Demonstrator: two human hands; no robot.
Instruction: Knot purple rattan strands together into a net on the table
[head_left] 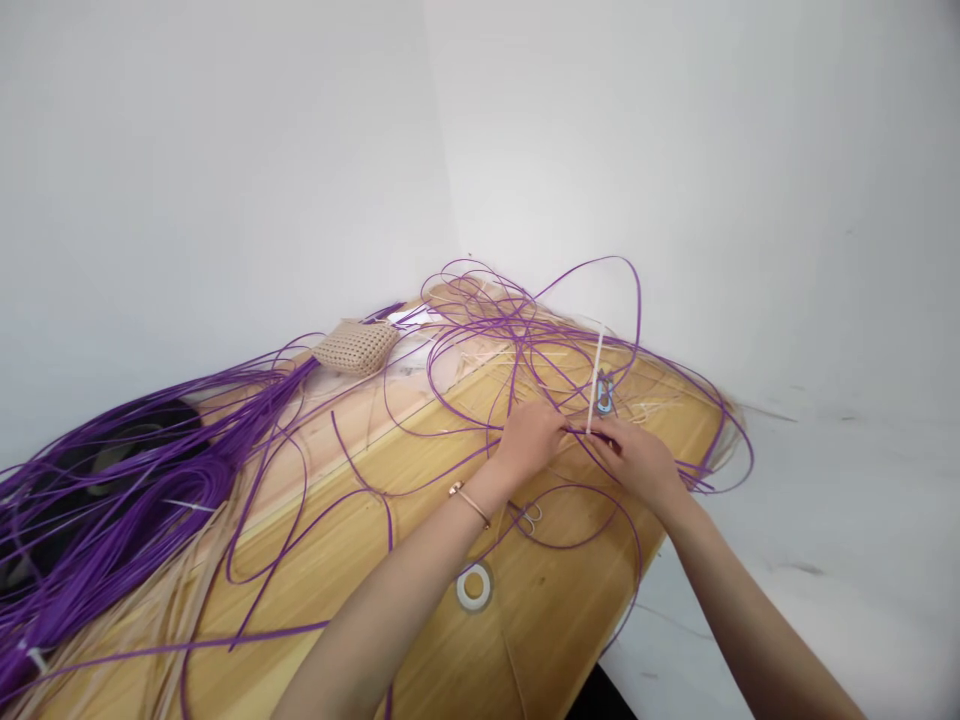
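Note:
My left hand (534,437) is closed in a pinch on a thin purple weaving strip (576,431) near the far right end of the wooden table. Just to its right, my right hand (634,458) is also closed, its fingertips on the same purple strip. A narrow white strip (595,380) stands up between the two hands, its lower end at my right fingertips. Whether my fingers grip the white strip is unclear. Beyond my right hand lies a blue-handled tool (604,393). Small scissors (530,516) lie below my left hand, partly under purple loops.
Loose purple strips tangle (517,325) across the table (420,600). A woven tan pouch-like piece (356,346) sits at the back. At left, large purple bundles (187,490) lie over a black object (142,440), beside tan strips (169,600). A white tape roll (474,587) is near the front.

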